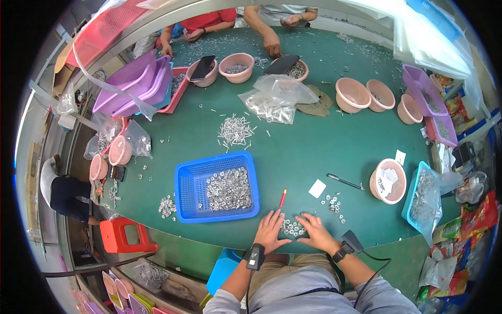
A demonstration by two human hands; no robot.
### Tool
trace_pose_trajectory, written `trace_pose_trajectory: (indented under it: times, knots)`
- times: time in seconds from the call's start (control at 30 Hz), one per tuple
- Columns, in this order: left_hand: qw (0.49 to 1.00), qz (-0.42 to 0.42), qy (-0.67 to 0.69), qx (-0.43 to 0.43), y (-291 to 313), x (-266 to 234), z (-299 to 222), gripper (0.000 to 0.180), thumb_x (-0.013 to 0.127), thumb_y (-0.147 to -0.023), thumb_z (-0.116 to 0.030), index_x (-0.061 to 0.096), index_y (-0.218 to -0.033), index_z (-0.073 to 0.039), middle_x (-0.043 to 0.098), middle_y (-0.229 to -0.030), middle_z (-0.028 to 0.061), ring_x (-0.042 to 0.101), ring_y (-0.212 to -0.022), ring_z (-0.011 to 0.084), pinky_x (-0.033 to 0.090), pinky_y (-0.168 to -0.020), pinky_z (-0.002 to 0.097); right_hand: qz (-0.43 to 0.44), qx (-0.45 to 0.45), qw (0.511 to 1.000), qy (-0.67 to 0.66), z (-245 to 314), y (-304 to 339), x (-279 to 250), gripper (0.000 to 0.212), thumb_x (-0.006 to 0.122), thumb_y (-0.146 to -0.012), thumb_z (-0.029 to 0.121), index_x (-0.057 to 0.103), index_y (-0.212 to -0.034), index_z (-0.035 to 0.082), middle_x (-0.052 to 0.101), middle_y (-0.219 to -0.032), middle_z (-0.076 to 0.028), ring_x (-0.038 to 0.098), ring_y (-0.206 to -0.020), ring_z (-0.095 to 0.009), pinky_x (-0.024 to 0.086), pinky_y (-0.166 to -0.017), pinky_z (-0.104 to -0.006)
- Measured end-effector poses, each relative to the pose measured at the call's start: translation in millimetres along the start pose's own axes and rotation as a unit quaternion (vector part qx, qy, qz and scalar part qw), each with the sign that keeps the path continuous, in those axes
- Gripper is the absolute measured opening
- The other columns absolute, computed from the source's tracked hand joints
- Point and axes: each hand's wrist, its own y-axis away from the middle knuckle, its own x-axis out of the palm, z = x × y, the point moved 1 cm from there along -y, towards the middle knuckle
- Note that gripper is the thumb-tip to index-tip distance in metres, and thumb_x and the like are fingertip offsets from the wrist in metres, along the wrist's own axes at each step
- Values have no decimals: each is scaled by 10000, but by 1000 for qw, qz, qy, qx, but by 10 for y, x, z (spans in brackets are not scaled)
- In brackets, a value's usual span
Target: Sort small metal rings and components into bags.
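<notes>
At the table's near edge, my left hand (pixel 269 231) and my right hand (pixel 317 234) lie with fingers stretched out, one on each side of a small pile of ring-like metal parts (pixel 292 228). Fingertips come close to the pile; whether they touch it I cannot tell. A red pen-like stick (pixel 283 198) lies just beyond my left fingers. To the left stands a blue basket (pixel 180 194) partly filled with similar metal parts (pixel 230 189). More loose parts (pixel 333 204) are scattered to the right of my right hand, near a white card (pixel 317 188).
A black pen (pixel 345 181) and a pink bowl (pixel 374 180) of white scraps lie to the right. Slim metal pins (pixel 235 130) are heaped beyond the basket, with plastic bags (pixel 280 99) and pink bowls farther back. Two people work at the far edge. A red stool (pixel 117 235) stands lower left.
</notes>
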Motion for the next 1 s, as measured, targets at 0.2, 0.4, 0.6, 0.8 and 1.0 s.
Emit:
trace_pose_trajectory:
  times: [0.2, 0.4, 0.6, 0.8, 1.0]
  knots:
    - [985, 68, -66, 141, -232, 224, 196, 477, 572, -669, -411, 485, -998, -76, 442, -1049, 96, 400, -993, 240, 311, -836, 375, 25, -8, 999, 34, -69, -65, 190, 431, 584, -648, 53, 426, -1049, 37, 419, -1004, -145, 411, -911, -318, 378, -763, -366]
    - [960, -28, -119, 251, -282, 281, 229, 241, 555, -713, -293, 486, -639, -75, 477, -681, 32, 484, -649, 179, 415, -580, 290, -47, 46, 998, 23, -140, -96, 227, 245, 558, -662, 32, 489, -895, 5, 481, -836, -161, 469, -789, -351, 409, -683, -370]
    - [960, -137, -22, 245, -284, 291, 246, 144, 532, -738, -156, 493, -630, -70, 433, -546, 23, 460, -490, 150, 404, -458, 250, -91, 297, 907, -284, -355, -65, 300, 179, 584, -699, 55, 536, -863, -1, 552, -733, -89, 525, -633, -144, 422, -574, -251]
    - [552, -110, 763, -318, -283, 141, -102, 106, 479, -774, -124, 495, -768, -19, 392, -519, 41, 374, -441, 105, 316, -393, 221, -160, 315, 818, -454, -11, -222, -56, 199, 581, -721, 47, 531, -897, -32, 553, -777, -50, 505, -648, -94, 417, -568, -206]
    - [325, -13, 903, -280, -424, 180, -210, 178, 446, -757, -160, 496, -758, 11, 486, -598, 73, 457, -479, 152, 378, -411, 253, -119, 223, 877, -409, 573, -493, -15, 154, 586, -708, 56, 555, -859, 43, 558, -761, -53, 522, -662, -120, 422, -566, -239]
